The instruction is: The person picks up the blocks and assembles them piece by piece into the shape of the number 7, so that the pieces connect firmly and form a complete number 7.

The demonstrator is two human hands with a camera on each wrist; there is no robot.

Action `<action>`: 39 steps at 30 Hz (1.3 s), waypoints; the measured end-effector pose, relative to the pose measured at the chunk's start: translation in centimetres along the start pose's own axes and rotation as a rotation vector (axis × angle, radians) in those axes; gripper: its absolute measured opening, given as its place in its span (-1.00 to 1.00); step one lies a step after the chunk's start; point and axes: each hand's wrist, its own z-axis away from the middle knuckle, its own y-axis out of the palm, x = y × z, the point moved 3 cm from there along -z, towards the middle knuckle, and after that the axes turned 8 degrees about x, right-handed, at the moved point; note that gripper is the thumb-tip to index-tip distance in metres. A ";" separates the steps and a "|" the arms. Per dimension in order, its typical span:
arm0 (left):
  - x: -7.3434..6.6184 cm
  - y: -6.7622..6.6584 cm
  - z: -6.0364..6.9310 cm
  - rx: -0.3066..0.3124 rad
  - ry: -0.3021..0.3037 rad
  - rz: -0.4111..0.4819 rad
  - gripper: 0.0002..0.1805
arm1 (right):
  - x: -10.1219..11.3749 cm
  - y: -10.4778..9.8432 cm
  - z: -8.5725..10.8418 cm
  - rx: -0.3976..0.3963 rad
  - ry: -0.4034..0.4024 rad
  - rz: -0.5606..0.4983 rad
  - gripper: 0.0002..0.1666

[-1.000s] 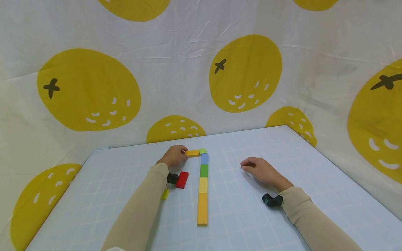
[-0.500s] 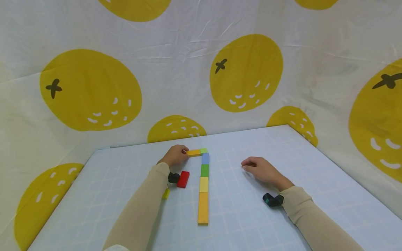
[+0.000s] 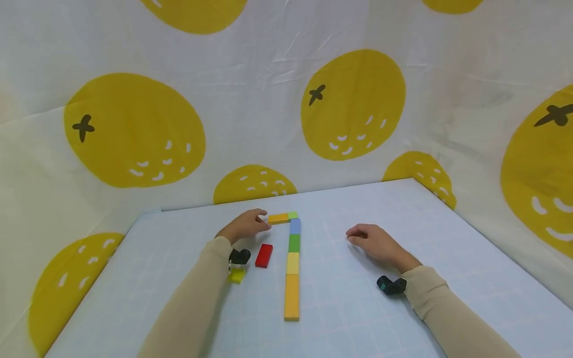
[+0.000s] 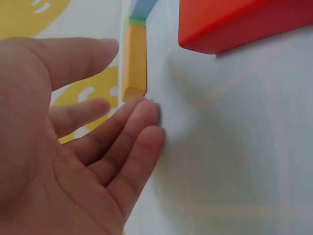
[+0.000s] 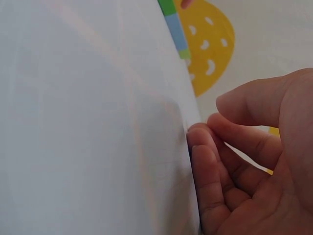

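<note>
My left hand [image 3: 246, 224] is beside the left end of an orange block [image 3: 278, 219], thumb and fingers spread apart, holding nothing. That block lies end to end with a small light green block [image 3: 293, 215] at the far end of a row. The row runs toward me: a blue block [image 3: 295, 226], a green block [image 3: 294, 243], a pale yellow block [image 3: 293, 263] and a longer orange block [image 3: 292, 297]. In the left wrist view, the far orange block [image 4: 135, 61] stands just beyond the fingertips. My right hand [image 3: 373, 241] rests on the table, loosely curled around nothing.
A red block [image 3: 264, 255] lies left of the row. Nearer my left forearm is a yellow block [image 3: 237, 275], partly hidden by the arm. The pale checked tabletop [image 3: 340, 308] meets a fruit-patterned curtain [image 3: 259, 99] at the back and sides.
My left hand has let go of the far orange block and drawn slightly left, its fingers spreading. More of the yellow block shows now. The right hand stays in place.
</note>
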 end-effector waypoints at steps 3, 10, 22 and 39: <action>0.1 0.0 1.1 0.042 0.042 -0.013 -0.43 | -0.2 -0.1 -0.2 -0.001 -0.003 0.002 -0.74; 1.0 0.3 3.8 0.093 0.160 -0.021 -0.53 | -0.5 -0.1 -0.2 0.005 -0.010 -0.005 -0.70; 1.8 1.7 5.9 0.094 0.205 0.016 -0.48 | -0.5 -0.2 -0.2 0.019 0.000 -0.038 -0.67; 2.1 2.4 6.2 0.100 0.212 -0.085 -0.40 | -1.0 -0.2 -0.3 0.019 0.006 -0.059 -0.65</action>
